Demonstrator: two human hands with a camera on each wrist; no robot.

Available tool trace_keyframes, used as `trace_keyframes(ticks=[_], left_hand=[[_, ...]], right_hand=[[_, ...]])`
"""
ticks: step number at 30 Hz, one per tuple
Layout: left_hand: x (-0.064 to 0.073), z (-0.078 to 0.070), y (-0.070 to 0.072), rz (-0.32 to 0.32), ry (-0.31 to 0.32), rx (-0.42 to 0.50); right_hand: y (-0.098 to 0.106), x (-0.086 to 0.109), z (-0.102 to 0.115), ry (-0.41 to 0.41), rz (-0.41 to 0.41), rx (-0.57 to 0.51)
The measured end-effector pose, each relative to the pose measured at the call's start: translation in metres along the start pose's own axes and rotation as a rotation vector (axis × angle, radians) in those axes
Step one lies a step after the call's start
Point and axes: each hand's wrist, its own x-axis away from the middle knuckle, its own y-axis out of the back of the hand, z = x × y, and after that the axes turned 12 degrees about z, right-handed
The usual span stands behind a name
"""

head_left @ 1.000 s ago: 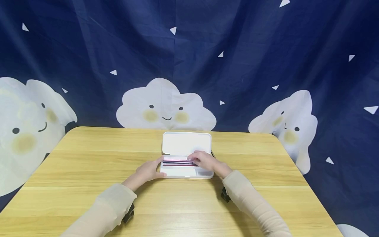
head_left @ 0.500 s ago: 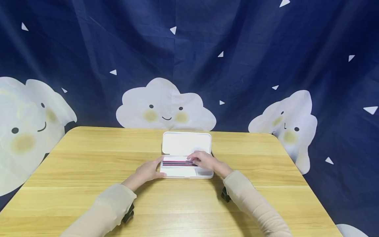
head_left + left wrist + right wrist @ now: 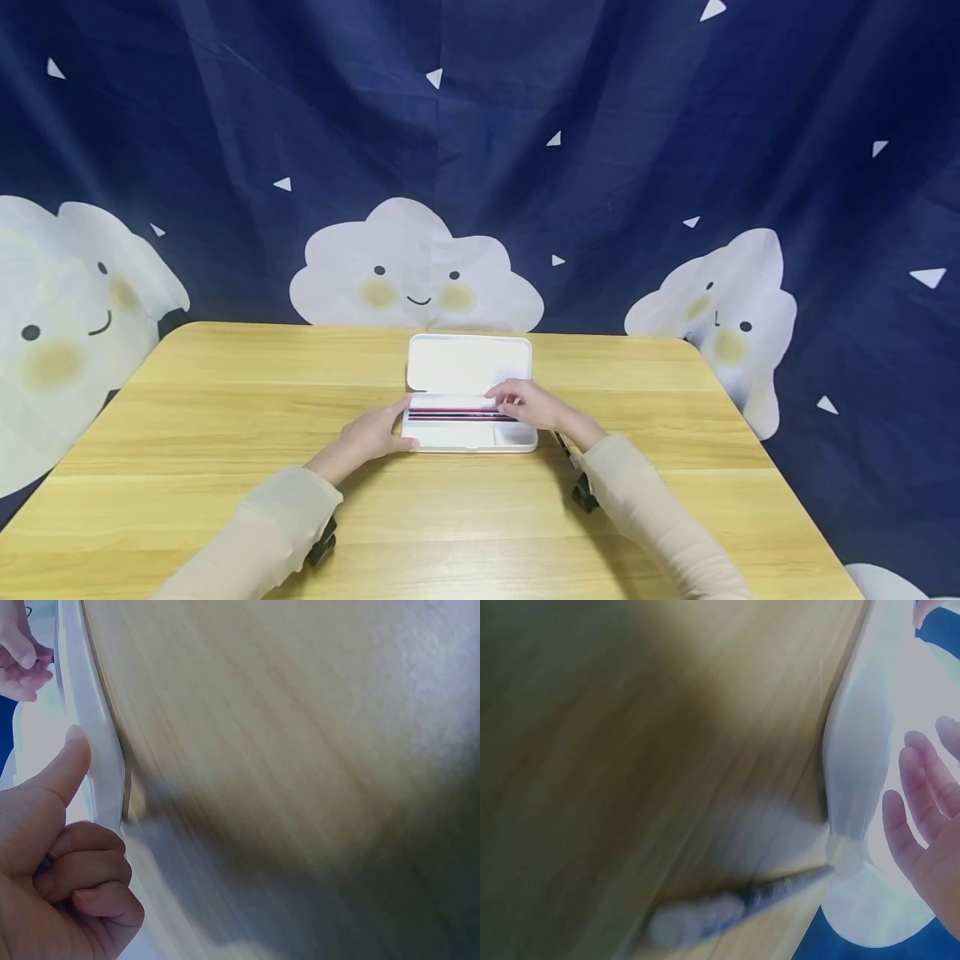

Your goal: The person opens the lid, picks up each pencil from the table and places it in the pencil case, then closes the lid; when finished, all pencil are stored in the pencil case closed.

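Observation:
A white pencil case point(image 3: 450, 446) lies with its lid point(image 3: 469, 364) raised toward the back. Inside, several thin dark and reddish pencils point(image 3: 450, 414) lie lengthwise, side by side. My left hand point(image 3: 370, 432) grips the left end of the case, thumb along the front edge and forefinger toward the hinge; its other fingers curl in the left wrist view. Over the right end of the pencils is my right hand point(image 3: 525, 403). Its spread, relaxed fingers point(image 3: 922, 799) hold nothing in the right wrist view.
Just right of the case, a blurred dark pen-like stick point(image 3: 742, 904) with a pale end lies on the wooden table point(image 3: 450, 525), partly under the right wrist. A dark blue curtain point(image 3: 480, 167) with white clouds hangs behind the table.
My right hand has drawn back to the right, uncovering more of the pencils. The dark stick now shows beside my right wrist. My left hand stays on the case.

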Motion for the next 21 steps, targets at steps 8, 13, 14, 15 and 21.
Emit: trace_keyframes(ticks=[8,13,14,15,21], left_hand=[[0.0,0.0,-0.001,0.005,0.008,-0.003],[0.0,0.001,0.0,0.007,-0.001,0.002],[0.0,0.002,0.0,0.008,0.0,0.001],[0.0,0.002,0.0,0.009,0.002,0.0],[-0.001,0.001,0.001,0.015,0.007,-0.007]], right_hand=[[0.009,0.019,-0.005,-0.066,-0.014,-0.038],[0.016,0.03,-0.002,-0.067,-0.032,-0.031],[0.017,0.032,-0.003,-0.065,-0.038,-0.027],[0.017,0.033,-0.004,-0.067,-0.043,-0.027],[0.017,0.042,-0.014,-0.086,-0.072,-0.022]])
